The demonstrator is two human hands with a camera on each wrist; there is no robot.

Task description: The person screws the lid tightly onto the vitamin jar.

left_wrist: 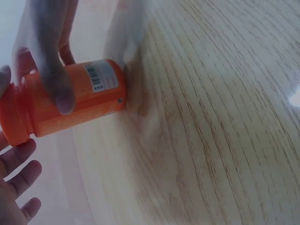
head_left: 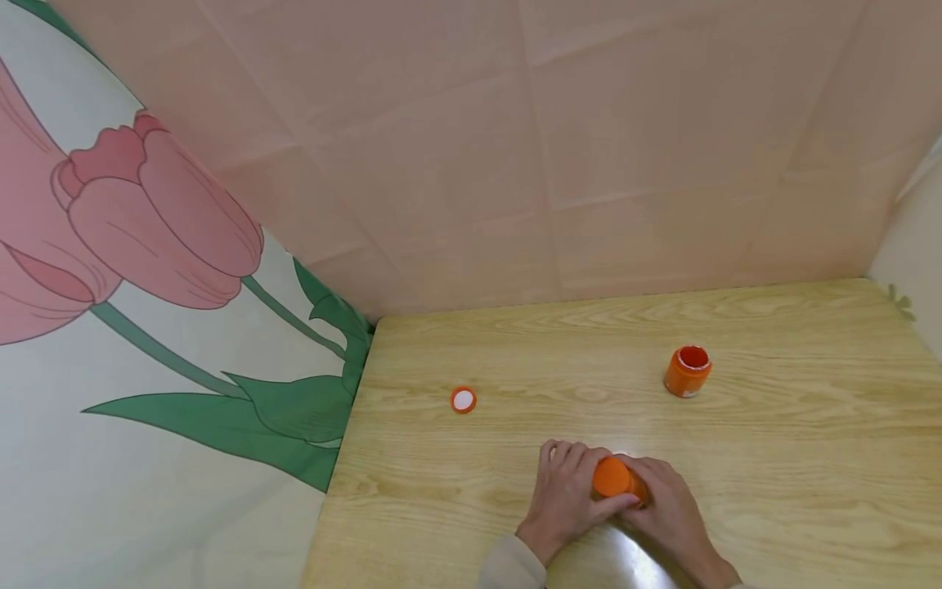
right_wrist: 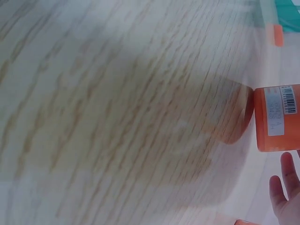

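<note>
Front and centre in the head view, an orange capped jar (head_left: 611, 477) stands between the two hands. My left hand (head_left: 570, 487) holds it at the lid, with fingers and thumb about the lid's edge in the left wrist view. From the other side my right hand (head_left: 673, 507) grips the jar's body, fingers wrapped round it. A white barcode label (left_wrist: 101, 76) shows low on the jar. The jar's base is right at the tabletop (left_wrist: 211, 117). In the right wrist view only the lower part of the jar (right_wrist: 276, 122) and some fingers (right_wrist: 287, 180) appear.
An open orange jar (head_left: 688, 376), red inside, stands upright farther back to the right. An orange lid (head_left: 463, 400) with a white inner face lies upturned to the left. Behind the wooden table hangs a pinkish cloth (head_left: 545, 164); a tulip-print cloth (head_left: 162, 204) hangs at the left.
</note>
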